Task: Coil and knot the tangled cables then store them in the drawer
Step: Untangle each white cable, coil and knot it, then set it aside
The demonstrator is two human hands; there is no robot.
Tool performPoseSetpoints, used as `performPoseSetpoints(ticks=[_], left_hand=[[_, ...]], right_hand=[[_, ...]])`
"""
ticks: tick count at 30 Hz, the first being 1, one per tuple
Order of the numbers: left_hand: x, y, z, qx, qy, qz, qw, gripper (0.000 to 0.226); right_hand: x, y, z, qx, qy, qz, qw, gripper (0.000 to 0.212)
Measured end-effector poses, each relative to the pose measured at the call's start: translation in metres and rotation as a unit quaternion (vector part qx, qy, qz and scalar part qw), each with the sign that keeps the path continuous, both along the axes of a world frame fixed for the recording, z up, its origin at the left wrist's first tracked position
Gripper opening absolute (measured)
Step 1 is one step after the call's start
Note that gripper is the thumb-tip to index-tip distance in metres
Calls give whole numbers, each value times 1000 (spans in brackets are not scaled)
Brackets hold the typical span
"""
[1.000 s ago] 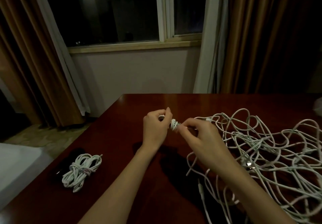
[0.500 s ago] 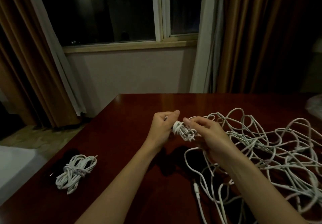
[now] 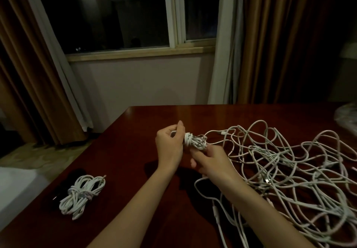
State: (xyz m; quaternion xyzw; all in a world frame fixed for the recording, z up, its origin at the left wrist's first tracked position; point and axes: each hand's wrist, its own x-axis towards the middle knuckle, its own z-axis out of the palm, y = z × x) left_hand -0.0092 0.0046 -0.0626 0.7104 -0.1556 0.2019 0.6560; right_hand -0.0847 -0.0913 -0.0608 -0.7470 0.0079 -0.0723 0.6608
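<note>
Left hand (image 3: 169, 147): curled round small coil (image 3: 194, 141), above table (image 3: 135, 124).
Right hand (image 3: 211, 161): just beside coil, fingers bent; grasp unclear.
Advice: keep wraps tight against tangle (image 3: 280, 166) drag.

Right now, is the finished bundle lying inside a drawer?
No, the finished bundle lies on the open table, left of both arms.

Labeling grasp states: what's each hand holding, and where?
Left hand grips one end of the small cable coil; right hand holds it from below at the other end.
</note>
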Motion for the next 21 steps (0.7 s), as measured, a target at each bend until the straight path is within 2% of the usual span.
performPoseSetpoints(ticks=[4, 6, 10, 14, 17, 21], left_hand=[[6, 8, -3, 58, -60, 39, 996, 56], [9, 11, -5, 93, -86, 44, 991, 53], [14, 13, -10, 165, -138, 38, 976, 53], [12, 12, -11, 222, -167, -3, 960, 45], [7, 7, -6, 209, -157, -64, 963, 43], [2, 5, 0, 138, -103, -130, 977, 46]], right_hand=[[-5, 2, 7, -16, 42, 60, 997, 32], [-6, 2, 10, -36, 32, 65, 997, 32], [-8, -6, 17, -165, -23, 19, 986, 32], [-10, -21, 20, -314, -105, -64, 941, 34], [-7, -28, 20, -286, -138, -104, 943, 27], [-4, -32, 20, -144, -64, -55, 986, 33]])
